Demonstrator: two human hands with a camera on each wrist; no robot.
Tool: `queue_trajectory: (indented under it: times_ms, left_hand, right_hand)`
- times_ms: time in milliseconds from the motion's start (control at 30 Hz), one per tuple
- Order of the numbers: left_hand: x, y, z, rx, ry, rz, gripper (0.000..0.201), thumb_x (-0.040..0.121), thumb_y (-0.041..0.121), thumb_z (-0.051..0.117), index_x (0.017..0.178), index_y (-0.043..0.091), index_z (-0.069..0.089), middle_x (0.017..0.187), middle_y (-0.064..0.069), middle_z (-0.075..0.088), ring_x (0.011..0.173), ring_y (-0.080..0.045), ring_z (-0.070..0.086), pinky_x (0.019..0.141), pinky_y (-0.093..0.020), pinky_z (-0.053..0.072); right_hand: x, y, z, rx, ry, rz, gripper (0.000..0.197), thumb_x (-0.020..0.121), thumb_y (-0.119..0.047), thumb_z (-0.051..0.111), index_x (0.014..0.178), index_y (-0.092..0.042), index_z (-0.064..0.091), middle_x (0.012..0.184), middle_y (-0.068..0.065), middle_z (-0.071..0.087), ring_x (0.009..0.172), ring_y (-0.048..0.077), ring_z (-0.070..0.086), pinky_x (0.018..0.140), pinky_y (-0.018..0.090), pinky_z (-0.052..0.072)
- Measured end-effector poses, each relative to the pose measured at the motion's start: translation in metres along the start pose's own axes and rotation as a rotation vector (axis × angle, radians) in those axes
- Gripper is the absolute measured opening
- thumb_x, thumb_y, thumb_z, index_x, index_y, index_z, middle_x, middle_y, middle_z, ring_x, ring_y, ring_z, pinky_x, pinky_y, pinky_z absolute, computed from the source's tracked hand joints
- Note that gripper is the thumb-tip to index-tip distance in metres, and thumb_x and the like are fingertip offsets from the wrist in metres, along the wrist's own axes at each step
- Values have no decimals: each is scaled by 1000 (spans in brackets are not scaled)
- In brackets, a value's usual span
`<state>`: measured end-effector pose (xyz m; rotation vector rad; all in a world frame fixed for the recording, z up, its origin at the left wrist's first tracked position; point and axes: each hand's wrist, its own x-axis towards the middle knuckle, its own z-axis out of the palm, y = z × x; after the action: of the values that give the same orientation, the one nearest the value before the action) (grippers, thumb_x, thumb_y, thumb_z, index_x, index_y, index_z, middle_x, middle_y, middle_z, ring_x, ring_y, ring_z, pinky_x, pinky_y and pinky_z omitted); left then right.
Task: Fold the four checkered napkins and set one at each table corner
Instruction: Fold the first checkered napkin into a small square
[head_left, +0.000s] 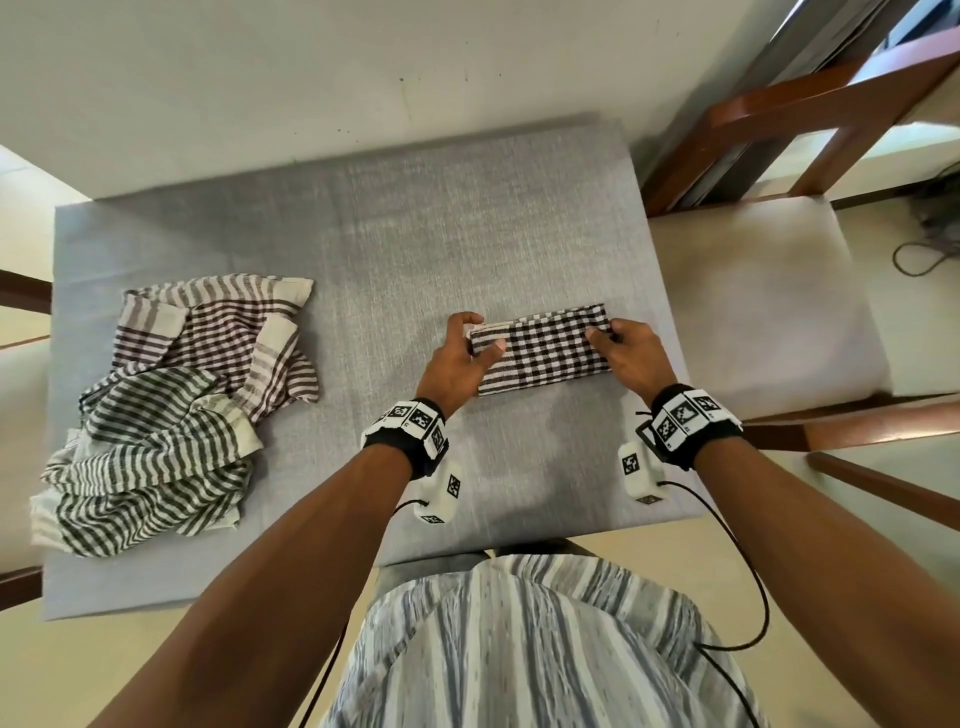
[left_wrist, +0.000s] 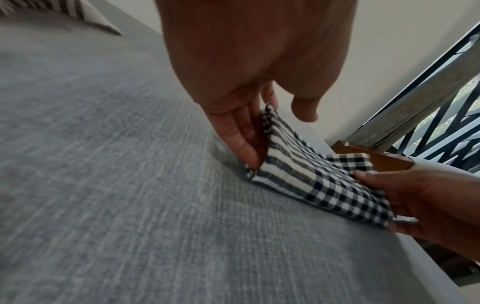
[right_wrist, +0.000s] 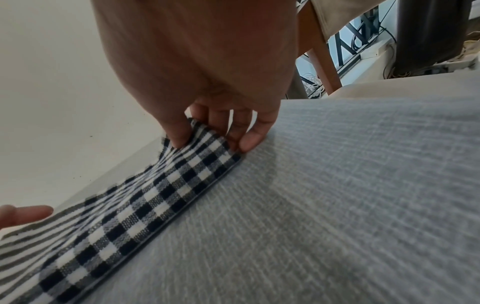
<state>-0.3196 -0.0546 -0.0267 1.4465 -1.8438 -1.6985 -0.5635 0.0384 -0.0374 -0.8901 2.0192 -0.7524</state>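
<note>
A black-and-white checkered napkin (head_left: 543, 349), folded into a long strip, lies on the grey table (head_left: 395, 223) right of centre. My left hand (head_left: 470, 345) pinches its left end, thumb on top and fingers under the raised edge. My right hand (head_left: 621, 345) pinches its right end the same way. In the left wrist view the left fingers (left_wrist: 241, 142) lift the napkin (left_wrist: 311, 181) end off the cloth. In the right wrist view the right thumb and fingers (right_wrist: 249, 137) grip the napkin (right_wrist: 161, 195) corner. A heap of unfolded striped and checkered napkins (head_left: 176, 405) lies at the table's left side.
A wooden chair with a cream seat (head_left: 753, 301) stands against the table's right edge. A pale wall (head_left: 363, 62) runs behind the far edge. Cables (head_left: 727, 597) hang from both wrist cameras. My striped shirt (head_left: 519, 649) is at the near edge.
</note>
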Motion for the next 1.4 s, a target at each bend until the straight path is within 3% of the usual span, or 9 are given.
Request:
queue_trajectory:
  times_ms: [167, 300, 400, 600, 767, 867, 1033, 1200, 1400]
  left_hand:
    - [-8, -11, -2, -133, -149, -10, 84, 87, 21, 74, 148, 34, 19, 116, -2, 71, 106, -12, 68, 97, -30, 51]
    - [-13, -18, -2, -21, -107, 41, 81, 89, 12, 70, 150, 28, 20, 104, 7, 72, 97, -3, 69, 91, -20, 51]
    - [-14, -20, 0, 44, -50, 33, 77, 89, 12, 70, 149, 30, 25, 92, 7, 73, 88, -4, 70, 89, -27, 55]
    - [-11, -18, 4, 212, 28, 5, 77, 86, 20, 74, 145, 37, 27, 78, 5, 67, 76, -6, 66, 78, -26, 53]
    - [-11, -10, 2, 267, 38, 5, 73, 86, 19, 74, 144, 30, 31, 76, 12, 58, 71, -1, 59, 80, -29, 53]
    - [-10, -5, 2, 349, 98, 96, 66, 87, 26, 71, 142, 24, 35, 111, 4, 58, 99, -12, 60, 96, -36, 51]
    - [-7, -3, 11, 731, 83, 391, 63, 99, 36, 50, 154, 17, 24, 161, -9, 18, 149, -30, 14, 119, -45, 19]
    - [1, -9, 31, 984, -46, 430, 60, 107, 34, 30, 158, 16, 5, 165, -4, -6, 152, -24, -10, 123, -48, 0]
    - [11, -26, 35, 1098, -96, 246, 63, 105, 41, 23, 157, 17, -3, 165, 0, -11, 151, -19, -14, 122, -48, -4]
  right_hand:
    - [8, 7, 2, 3, -1, 38, 34, 99, -36, 56, 93, -4, 65, 90, 6, 71, 84, 20, 65, 73, 30, 49]
    - [10, 6, 1, -38, 1, 35, 33, 99, -36, 55, 86, -7, 63, 85, 7, 68, 82, 22, 63, 70, 33, 47]
    - [10, 4, 1, -63, -3, 21, 29, 99, -36, 55, 87, -11, 63, 85, 1, 67, 82, 19, 62, 67, 27, 45]
    - [16, 9, 6, -117, 20, 30, 37, 98, -44, 54, 94, -9, 65, 91, 5, 71, 87, 23, 66, 81, 40, 53]
    - [13, 7, 10, -167, 62, 35, 34, 98, -42, 54, 100, -9, 62, 91, 6, 70, 87, 26, 67, 72, 32, 47]
    - [3, 1, 14, -189, 154, -13, 36, 97, -37, 57, 124, -14, 52, 114, 8, 66, 100, 27, 65, 81, 36, 51]
    - [-21, -9, 29, -490, 371, -223, 63, 93, -39, 58, 146, -19, 32, 142, 13, 39, 127, 32, 42, 103, 52, 37]
    - [-29, -6, 58, -665, 109, -456, 58, 105, -35, 36, 157, -16, 17, 165, 8, 8, 153, 24, 2, 124, 47, 6]
    - [-14, 8, 78, -800, -38, -439, 63, 104, -46, 22, 158, -21, 2, 166, 0, -8, 152, 15, -10, 123, 48, 1]
